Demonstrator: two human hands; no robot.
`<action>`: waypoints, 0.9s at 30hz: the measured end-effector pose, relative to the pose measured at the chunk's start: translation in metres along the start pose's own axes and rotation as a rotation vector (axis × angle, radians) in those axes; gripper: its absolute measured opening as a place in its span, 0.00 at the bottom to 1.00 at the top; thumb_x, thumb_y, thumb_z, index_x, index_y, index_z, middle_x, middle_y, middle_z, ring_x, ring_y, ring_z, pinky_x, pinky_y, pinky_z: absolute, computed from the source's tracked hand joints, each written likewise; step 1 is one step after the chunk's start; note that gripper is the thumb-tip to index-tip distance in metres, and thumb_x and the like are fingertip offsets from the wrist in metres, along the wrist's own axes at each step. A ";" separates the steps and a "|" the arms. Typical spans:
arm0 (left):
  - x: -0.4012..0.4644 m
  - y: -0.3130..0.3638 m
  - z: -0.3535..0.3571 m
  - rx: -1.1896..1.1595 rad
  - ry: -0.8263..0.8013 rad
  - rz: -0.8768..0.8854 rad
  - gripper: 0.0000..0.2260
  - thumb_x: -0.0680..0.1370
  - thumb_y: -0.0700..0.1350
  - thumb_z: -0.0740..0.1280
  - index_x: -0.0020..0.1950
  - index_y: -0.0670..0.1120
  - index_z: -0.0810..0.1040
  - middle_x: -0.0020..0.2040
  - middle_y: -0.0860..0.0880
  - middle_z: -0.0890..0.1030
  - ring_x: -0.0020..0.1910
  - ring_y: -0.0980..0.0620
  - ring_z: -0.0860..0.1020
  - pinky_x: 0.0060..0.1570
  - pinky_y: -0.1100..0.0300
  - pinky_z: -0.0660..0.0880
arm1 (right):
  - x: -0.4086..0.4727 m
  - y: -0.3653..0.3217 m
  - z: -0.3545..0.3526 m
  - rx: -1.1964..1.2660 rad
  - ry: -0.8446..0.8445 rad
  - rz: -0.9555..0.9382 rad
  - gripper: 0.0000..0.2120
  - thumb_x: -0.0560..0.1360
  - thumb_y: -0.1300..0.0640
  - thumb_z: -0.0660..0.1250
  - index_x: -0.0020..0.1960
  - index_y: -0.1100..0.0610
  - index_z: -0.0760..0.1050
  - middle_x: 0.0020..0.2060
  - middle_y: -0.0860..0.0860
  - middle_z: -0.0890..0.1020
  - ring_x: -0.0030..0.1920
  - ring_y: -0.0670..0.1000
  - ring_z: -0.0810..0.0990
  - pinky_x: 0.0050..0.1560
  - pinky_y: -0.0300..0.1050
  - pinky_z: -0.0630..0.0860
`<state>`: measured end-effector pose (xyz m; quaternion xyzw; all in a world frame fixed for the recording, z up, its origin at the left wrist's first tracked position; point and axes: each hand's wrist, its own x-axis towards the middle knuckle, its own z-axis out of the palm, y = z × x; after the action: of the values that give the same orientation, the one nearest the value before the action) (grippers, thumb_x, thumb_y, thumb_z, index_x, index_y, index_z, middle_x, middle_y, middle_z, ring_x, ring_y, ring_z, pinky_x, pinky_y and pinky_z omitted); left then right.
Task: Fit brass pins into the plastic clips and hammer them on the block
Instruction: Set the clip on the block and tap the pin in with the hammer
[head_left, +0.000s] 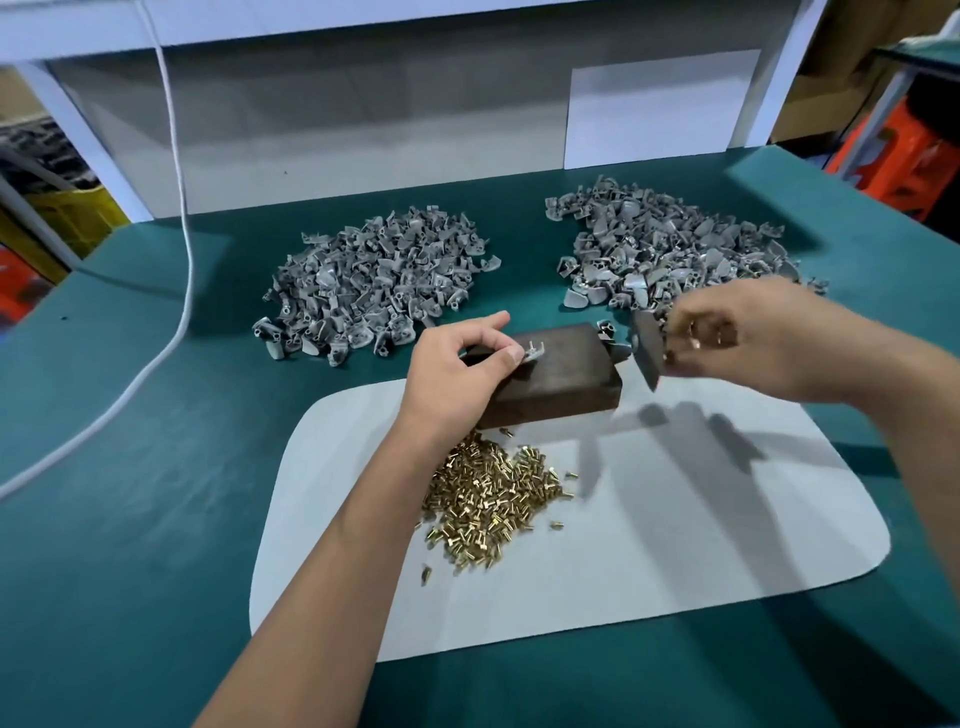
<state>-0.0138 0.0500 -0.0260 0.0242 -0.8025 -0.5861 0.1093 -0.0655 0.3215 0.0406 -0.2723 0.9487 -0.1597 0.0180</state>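
A dark brown block (566, 376) lies at the far edge of a white mat (675, 519). My left hand (457, 364) pinches a grey plastic clip (532, 353) and holds it down on the block's top. My right hand (743, 338), blurred by motion, grips a small hammer (647, 348) whose dark head hangs just right of the block; brass pins show between its fingers. A heap of brass pins (488, 499) lies on the mat in front of the block. Two heaps of grey clips sit behind, one at the left (374, 280) and one at the right (670, 244).
The green table top (130, 467) spreads all round the mat. A white cord (182, 208) runs down from the top and curves off to the left edge. A white panel (660, 109) leans on the grey back wall. Orange stools (898, 150) stand off the right side.
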 end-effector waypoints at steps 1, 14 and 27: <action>0.000 0.000 0.000 -0.008 0.001 -0.004 0.11 0.76 0.39 0.74 0.37 0.52 0.85 0.65 0.50 0.82 0.63 0.60 0.79 0.74 0.51 0.67 | -0.003 0.002 0.002 -0.021 -0.055 0.012 0.09 0.72 0.48 0.77 0.38 0.47 0.78 0.32 0.39 0.80 0.35 0.40 0.77 0.32 0.32 0.68; 0.001 -0.003 0.003 -0.063 0.008 0.113 0.07 0.77 0.37 0.74 0.42 0.49 0.85 0.62 0.49 0.84 0.62 0.59 0.80 0.70 0.51 0.72 | 0.025 -0.050 0.031 0.171 0.199 -0.040 0.09 0.72 0.43 0.76 0.47 0.45 0.82 0.37 0.41 0.83 0.40 0.40 0.81 0.45 0.39 0.76; -0.001 -0.004 0.001 0.019 0.067 0.462 0.06 0.73 0.37 0.78 0.50 0.42 0.87 0.49 0.48 0.85 0.51 0.48 0.85 0.53 0.47 0.83 | 0.025 -0.068 0.074 0.307 0.531 -0.191 0.12 0.68 0.59 0.81 0.51 0.58 0.86 0.41 0.50 0.86 0.39 0.44 0.83 0.46 0.35 0.78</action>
<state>-0.0138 0.0496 -0.0305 -0.1397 -0.7883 -0.5366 0.2668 -0.0430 0.2317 -0.0072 -0.3031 0.8552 -0.3674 -0.2043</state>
